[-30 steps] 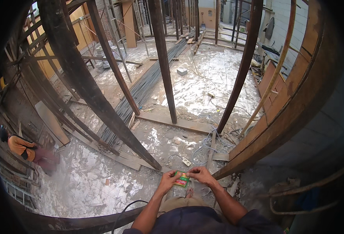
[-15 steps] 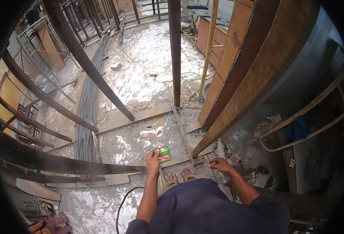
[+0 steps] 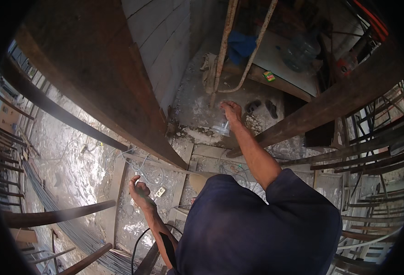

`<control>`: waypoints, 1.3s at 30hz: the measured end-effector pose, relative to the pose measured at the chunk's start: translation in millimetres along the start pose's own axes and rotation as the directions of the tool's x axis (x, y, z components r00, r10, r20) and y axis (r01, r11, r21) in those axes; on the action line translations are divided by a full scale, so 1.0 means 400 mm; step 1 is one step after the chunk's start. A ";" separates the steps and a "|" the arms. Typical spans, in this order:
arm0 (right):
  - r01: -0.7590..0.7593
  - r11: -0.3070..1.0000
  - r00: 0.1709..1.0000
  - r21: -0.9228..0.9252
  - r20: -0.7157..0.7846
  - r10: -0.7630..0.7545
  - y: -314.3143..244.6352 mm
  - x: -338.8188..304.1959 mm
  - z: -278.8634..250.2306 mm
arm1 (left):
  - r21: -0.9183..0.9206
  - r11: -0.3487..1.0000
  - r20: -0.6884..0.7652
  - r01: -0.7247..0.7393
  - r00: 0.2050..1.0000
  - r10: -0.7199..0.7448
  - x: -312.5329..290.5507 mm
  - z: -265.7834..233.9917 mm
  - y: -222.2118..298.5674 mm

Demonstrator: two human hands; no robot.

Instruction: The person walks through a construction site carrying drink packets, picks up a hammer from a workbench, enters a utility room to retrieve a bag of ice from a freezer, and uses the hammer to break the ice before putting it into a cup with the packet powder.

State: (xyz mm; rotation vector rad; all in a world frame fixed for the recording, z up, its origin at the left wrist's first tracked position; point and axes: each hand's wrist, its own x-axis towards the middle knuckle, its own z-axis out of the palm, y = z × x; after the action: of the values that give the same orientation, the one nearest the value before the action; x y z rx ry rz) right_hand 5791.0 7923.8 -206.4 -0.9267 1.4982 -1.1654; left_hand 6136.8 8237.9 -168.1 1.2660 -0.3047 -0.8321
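Note:
My left hand [image 3: 141, 190] is raised over the floor on the left, its fingers curled. A dark green patch shows against the hand, consistent with the small green packet it held; most of that packet is hidden. My right hand [image 3: 231, 111] reaches out ahead with its fingers pinched together. From it hangs a clear see-through plastic thing [image 3: 221, 128], a bag or cup; I cannot tell which. Beyond it, another small green and red packet [image 3: 269, 75] lies on a wooden ledge. A pair of dark sandals [image 3: 262, 109] rests on the ground near my right hand.
Large wooden posts [image 3: 106, 87] rise on the left, and a thick beam [image 3: 321, 107] crosses on the right. A rusty metal frame [image 3: 224, 46] stands ahead by a blue cloth [image 3: 241, 48]. A large clear water jug [image 3: 301, 52] stands behind. Long rods [image 3: 51, 201] and hoses [image 3: 138, 166] lie leftward.
My view has turned to the right, toward the wall corner and ledge. My right arm has stretched forward with the clear plastic. The packet in my left hand has turned mostly out of sight.

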 end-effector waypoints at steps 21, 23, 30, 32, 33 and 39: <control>-0.472 0.739 0.571 -0.481 -0.805 -0.160 0.139 1.118 -0.687 | 0.856 0.516 -0.203 -0.028 0.901 0.385 0.174 0.235 -0.178; -0.569 0.615 0.642 -0.546 -0.762 -0.082 0.136 1.148 -0.748 | 0.869 0.495 -0.219 0.017 0.910 0.352 0.198 0.262 -0.199; -0.483 0.744 0.601 -0.462 -0.793 -0.102 0.136 1.140 -0.724 | 0.863 0.494 -0.305 0.105 0.889 0.343 0.093 0.234 -0.191; -0.460 0.807 0.481 -0.371 -0.868 -0.125 0.134 1.044 -0.668 | 0.850 0.525 -0.280 0.046 0.883 0.376 0.058 0.169 -0.154; -0.469 0.825 0.437 -0.316 -0.894 -0.094 0.160 0.997 -0.673 | 0.820 0.572 -0.252 -0.027 0.880 0.402 0.044 0.092 -0.135; -0.654 0.647 0.637 -0.392 -0.747 0.191 0.341 0.635 -0.354 | 0.766 0.628 -0.143 -0.141 0.914 0.379 0.004 0.404 0.076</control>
State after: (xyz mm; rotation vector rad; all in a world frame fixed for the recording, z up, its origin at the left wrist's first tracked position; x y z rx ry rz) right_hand 5596.4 7748.3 -392.0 -0.4655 2.6528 -0.5694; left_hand 6048.2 8123.2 -90.5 2.0365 -0.6187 -0.2198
